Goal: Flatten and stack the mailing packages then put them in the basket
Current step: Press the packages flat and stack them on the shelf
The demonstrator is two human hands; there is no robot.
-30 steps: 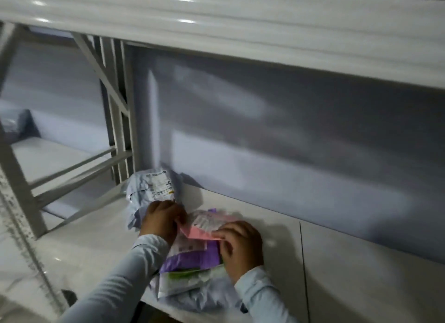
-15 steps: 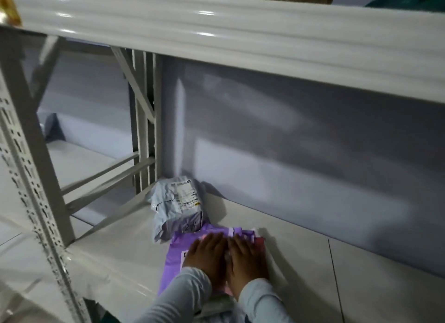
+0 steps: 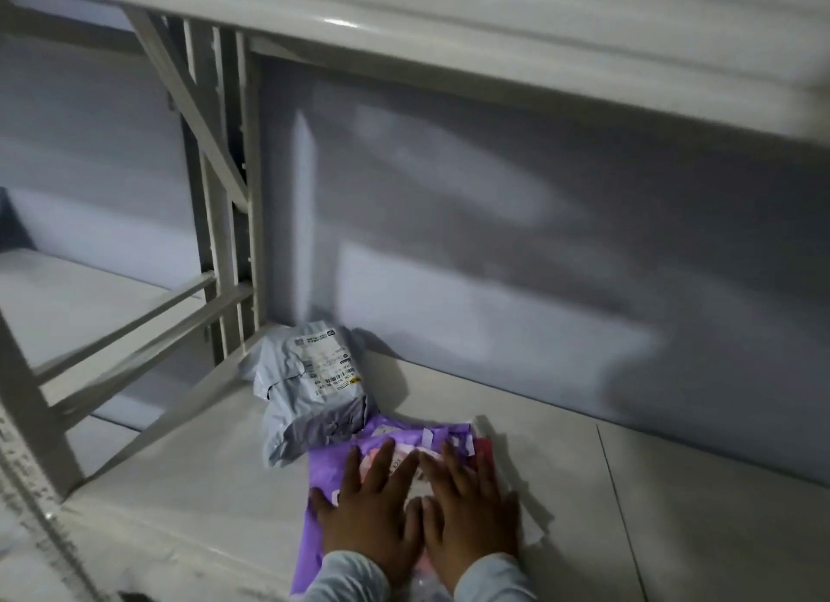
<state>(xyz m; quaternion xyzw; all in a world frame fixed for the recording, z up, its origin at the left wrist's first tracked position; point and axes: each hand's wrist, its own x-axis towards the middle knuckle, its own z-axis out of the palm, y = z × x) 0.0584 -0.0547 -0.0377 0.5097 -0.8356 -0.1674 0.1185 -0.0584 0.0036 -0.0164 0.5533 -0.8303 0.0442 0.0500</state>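
While both lie flat, left hand [image 3: 375, 507] and right hand [image 3: 467, 509] press the purple package [image 3: 325, 471]

purple mailer [image 3: 325, 471] | pink package [image 3: 406, 460] | grey mailer [image 3: 310, 390], white label | off-white shelf [image 3: 673, 489]

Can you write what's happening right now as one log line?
step: flattening | left hand, right hand: flat on purple mailer stack | grey package: untouched | basket: unseen
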